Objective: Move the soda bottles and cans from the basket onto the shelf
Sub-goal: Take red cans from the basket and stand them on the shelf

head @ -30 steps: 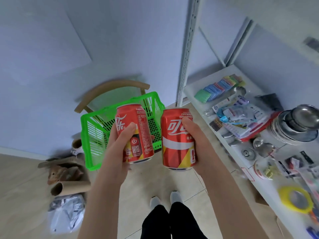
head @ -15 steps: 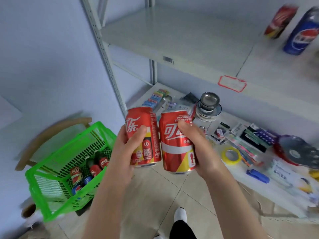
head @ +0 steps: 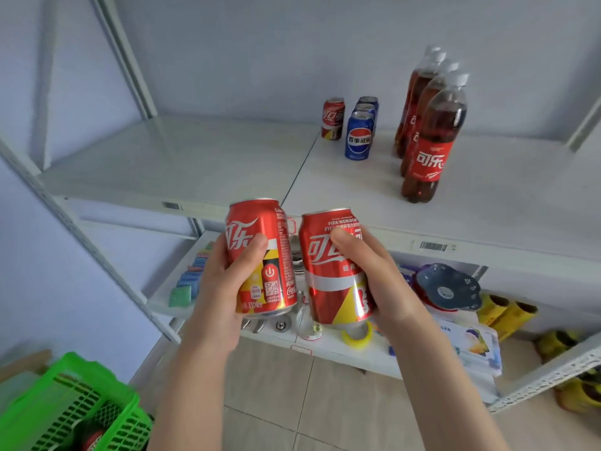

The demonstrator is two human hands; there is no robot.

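Observation:
My left hand [head: 224, 288] grips a red cola can [head: 276, 242], and my right hand [head: 380, 281] grips a second red cola can [head: 325, 281]. Both cans are upright, side by side, just in front of the white shelf [head: 195, 164] at its front edge. On the shelf's right half stand one red can [head: 332, 118], a row of blue Pepsi cans [head: 359, 139] and several cola bottles [head: 429, 148]. The green basket [head: 65, 408] sits at the lower left with a red bottle cap showing inside.
A lower shelf [head: 357, 353] holds sponges [head: 190, 281], a dark dish [head: 447, 288], a yellow tape roll [head: 356, 336] and packets. A slotted white upright [head: 81, 236] runs down the left. The floor is tiled.
The view has swung up and right from the basket to the shelf. Both hands have carried their cans up to the shelf's front edge.

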